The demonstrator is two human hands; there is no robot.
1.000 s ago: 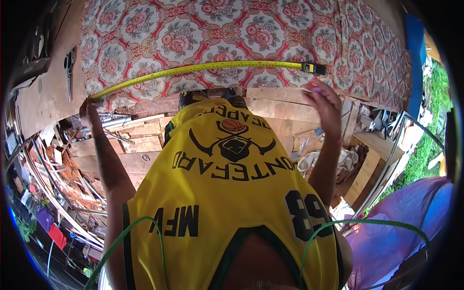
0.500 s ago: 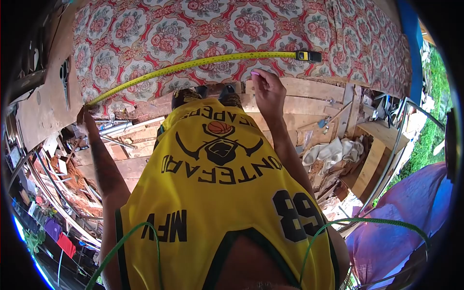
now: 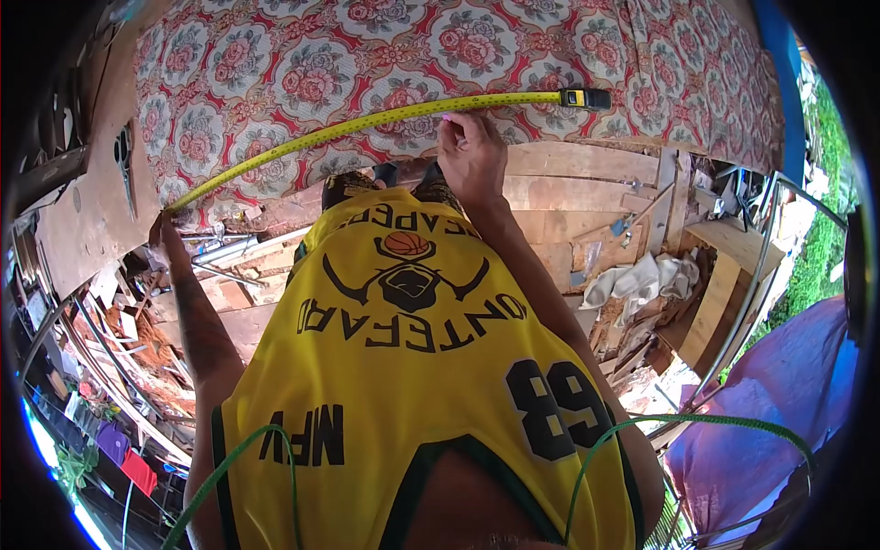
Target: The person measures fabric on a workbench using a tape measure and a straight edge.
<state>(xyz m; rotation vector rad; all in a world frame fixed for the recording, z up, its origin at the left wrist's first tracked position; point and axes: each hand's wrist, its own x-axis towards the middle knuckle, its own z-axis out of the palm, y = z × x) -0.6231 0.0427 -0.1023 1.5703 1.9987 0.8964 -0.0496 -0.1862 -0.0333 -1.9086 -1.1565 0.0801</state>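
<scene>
A yellow tape measure (image 3: 367, 121) is drawn out in a shallow curve across the red and grey floral cloth (image 3: 312, 78). Its black and yellow case (image 3: 585, 98) rests on the cloth at the right. At the far left, my left hand (image 3: 165, 231) is closed on the blade's end at the cloth's corner; its fingers are partly hidden. My right hand (image 3: 473, 160) is closed in a pinch just below the blade's middle, by the cloth's near edge. Between its fingertips shows a small pink piece, like chalk (image 3: 446, 118).
Dark-handled scissors (image 3: 124, 151) lie on the brown board (image 3: 87, 225) at the left. Wooden planks (image 3: 573, 192) and scraps cover the ground below the cloth. A crumpled white cloth (image 3: 642, 282) and a wooden box (image 3: 720, 289) are at the right.
My right hand has moved left and slightly up, closer to the tape blade. My left hand stays at the blade's end, and the case lies in about the same place.
</scene>
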